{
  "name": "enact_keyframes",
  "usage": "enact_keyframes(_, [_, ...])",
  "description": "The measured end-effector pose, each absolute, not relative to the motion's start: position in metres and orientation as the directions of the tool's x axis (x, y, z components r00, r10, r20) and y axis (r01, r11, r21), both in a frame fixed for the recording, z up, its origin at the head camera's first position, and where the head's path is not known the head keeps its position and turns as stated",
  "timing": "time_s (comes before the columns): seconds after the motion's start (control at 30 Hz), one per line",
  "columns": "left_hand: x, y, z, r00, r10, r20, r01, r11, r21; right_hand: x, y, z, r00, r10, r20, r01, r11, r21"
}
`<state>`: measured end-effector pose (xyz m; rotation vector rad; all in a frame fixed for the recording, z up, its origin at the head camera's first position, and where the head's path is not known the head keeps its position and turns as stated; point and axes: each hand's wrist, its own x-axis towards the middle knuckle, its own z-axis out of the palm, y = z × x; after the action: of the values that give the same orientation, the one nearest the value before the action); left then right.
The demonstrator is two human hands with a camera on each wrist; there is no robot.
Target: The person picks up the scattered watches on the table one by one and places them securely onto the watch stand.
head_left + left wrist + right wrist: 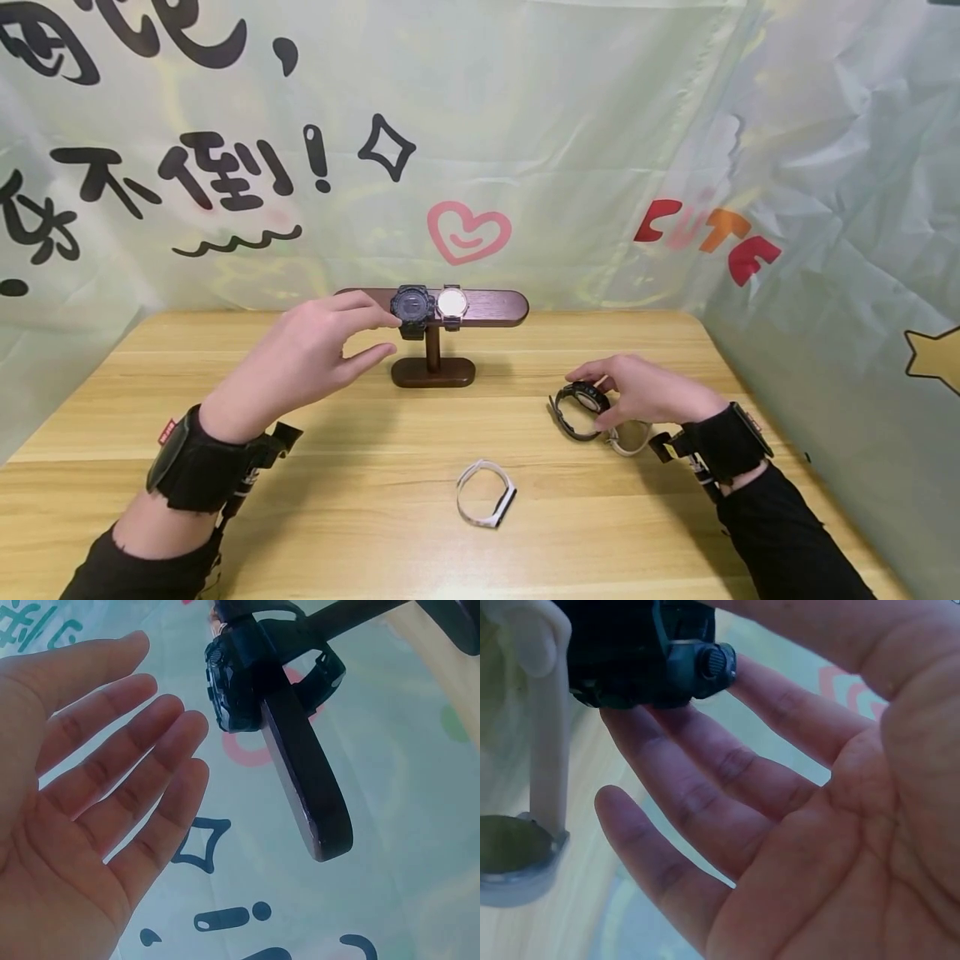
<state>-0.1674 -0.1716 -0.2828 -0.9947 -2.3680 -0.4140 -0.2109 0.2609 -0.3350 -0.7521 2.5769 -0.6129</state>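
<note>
On the brown watch stand sit a chunky black digital watch and a watch with a pale round dial. My left hand is beside the stand, fingers extended, with its fingertips close to that black watch. In the left wrist view, a gap shows between the left fingers and the watch. Low over the table at right, my right hand grips another black watch between thumb and fingertips. Its looped strap hangs to the left. A white-strapped watch lies just beside it, partly behind the right hand.
A white fitness band lies looped on the wooden table in front of the stand. A printed cloth backdrop rises behind the table and along its right side.
</note>
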Motion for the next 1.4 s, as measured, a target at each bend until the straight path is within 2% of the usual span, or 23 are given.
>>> enact_keyframes(0.33, [-0.167, -0.172, -0.283, -0.585, 0.571, 0.576, 0.73, 0.679, 0.068, -0.212, 0.26, -0.341, -0.777, -0.592, -0.215, -0.447, 0.759, -0.474])
enact_keyframes(0.6, [-0.167, -0.172, -0.281, -0.584, 0.568, 0.58, 0.731, 0.679, 0.072, -0.209, 0.259, -0.339, -0.773, -0.575, -0.267, -0.42, 0.78, -0.464])
enact_keyframes(0.83, [-0.166, -0.171, -0.282, -0.595, 0.57, 0.566, 0.727, 0.682, 0.076, -0.21, 0.254, -0.346, -0.793, -0.562, -0.236, -0.43, 0.79, -0.437])
enact_keyframes(1.4, [-0.164, -0.167, -0.285, -0.606, 0.588, 0.536, 0.718, 0.694, 0.052, -0.217, 0.25, -0.354, -0.81, -0.54, -0.227, -0.398, 0.792, -0.464])
